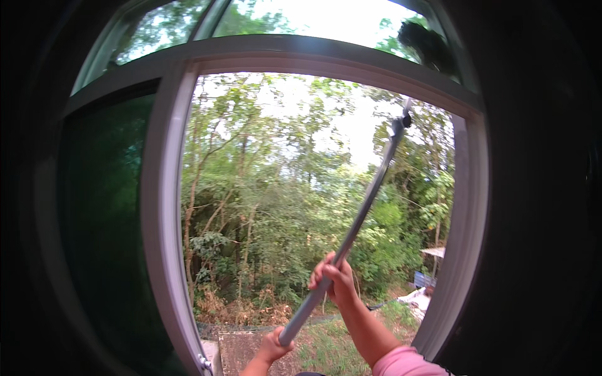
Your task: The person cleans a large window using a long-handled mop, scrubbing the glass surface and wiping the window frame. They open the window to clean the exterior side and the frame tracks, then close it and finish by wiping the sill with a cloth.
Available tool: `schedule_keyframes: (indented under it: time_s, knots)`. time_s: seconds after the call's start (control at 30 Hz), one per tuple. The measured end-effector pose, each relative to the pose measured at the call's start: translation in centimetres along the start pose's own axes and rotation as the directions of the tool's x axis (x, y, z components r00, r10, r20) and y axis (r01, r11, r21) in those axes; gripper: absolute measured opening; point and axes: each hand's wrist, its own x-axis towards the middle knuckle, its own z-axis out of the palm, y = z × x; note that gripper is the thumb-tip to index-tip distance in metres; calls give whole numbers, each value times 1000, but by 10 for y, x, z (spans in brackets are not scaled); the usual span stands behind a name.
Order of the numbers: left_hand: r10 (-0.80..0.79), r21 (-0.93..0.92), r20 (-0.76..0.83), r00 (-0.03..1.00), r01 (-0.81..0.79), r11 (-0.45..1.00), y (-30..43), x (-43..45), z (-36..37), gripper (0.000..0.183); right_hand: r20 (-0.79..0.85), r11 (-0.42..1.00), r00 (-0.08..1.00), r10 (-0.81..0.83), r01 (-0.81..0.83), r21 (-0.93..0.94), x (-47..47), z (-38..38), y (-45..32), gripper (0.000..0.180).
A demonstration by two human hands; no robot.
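Observation:
A long grey pole (362, 211) slants up and to the right through an opening in a window frame. My left hand (274, 346) grips its lower end, at the bottom of the view. Farther up the shaft, my right hand (333, 277) is closed around it. The pole ends in a dark joint (401, 123) near the upper right of the opening. Beyond the joint, a dark, fuzzy cleaning head (424, 44) shows through the upper glass pane, on its right side. The link between joint and head is partly hidden by the frame's crossbar.
The pale crossbar (301, 49) runs above the opening, and a thick upright (164, 211) stands at its left beside a dark green glass panel (106, 225). The right jamb (463, 225) is close to the pole's top. Trees (282, 211) and grassy ground (329, 345) lie outside.

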Motion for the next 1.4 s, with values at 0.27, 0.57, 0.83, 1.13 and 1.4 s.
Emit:
schedule_keyframes:
  time_s: [0.27,0.57,0.83,1.13,1.4]
  knots:
    - [-249,-92,84,965,256,962,-91,-62,8,44,-112,986,980,166,-163,33,-50,4,55,14]
    - [-168,-557,-67,983,103,824,-38,-63,33,45,92,940,946,311,-292,-177,20,60,26,12]
    - [-499,-386,-109,860,426,818,-15,-183,11,25,336,843,783,523,-534,-66,-18,112,93,16]
    - [-622,-336,203,756,651,681,49,-230,-26,40,238,903,920,311,-364,228,5,141,75,27]
    - [271,516,-275,922,-96,851,132,-108,-123,30,-243,835,864,442,-495,-242,126,-1,-13,14]
